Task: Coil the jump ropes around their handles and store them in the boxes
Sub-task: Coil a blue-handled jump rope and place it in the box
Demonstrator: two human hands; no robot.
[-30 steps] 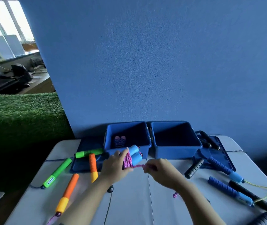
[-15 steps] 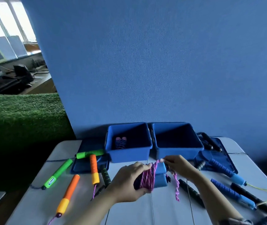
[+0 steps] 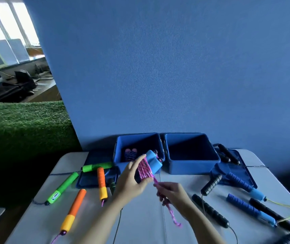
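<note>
Blue wall panel (image 3: 167,67) behind a pale table (image 3: 158,231), seen from the head camera. Left hand (image 3: 130,182) grips the pair of light blue handles (image 3: 153,162) with fingers and thumb curled round the middle, over the pink rope (image 3: 145,170) already coiled there; this grip appears meant to keep the two handles side by side and the turns from slipping. Right hand (image 3: 173,192) pinches the free rope tail (image 3: 171,213) just below the coil, fingers closed on it, the remainder hanging loose toward the table; the short, nearly taut span between coil and pinch suggests tension is being kept for a last turn or tuck.

The bundle is held above the table, in front of the left box (image 3: 139,147). Its long axis runs diagonally, upper end pointing up and right toward that box, lower end hidden in the palm. The coil turns run across this axis.

Outward: the left box holds one wound rope (image 3: 130,154); the right box (image 3: 190,152) shows nothing inside. Green handles (image 3: 65,185) and orange handles (image 3: 102,182) lie to the left, uncoiled; dark blue handles (image 3: 242,206) and black handles (image 3: 210,210) to the right, likewise loose. Storage of this bundle is judged near; most ropes remain.
</note>
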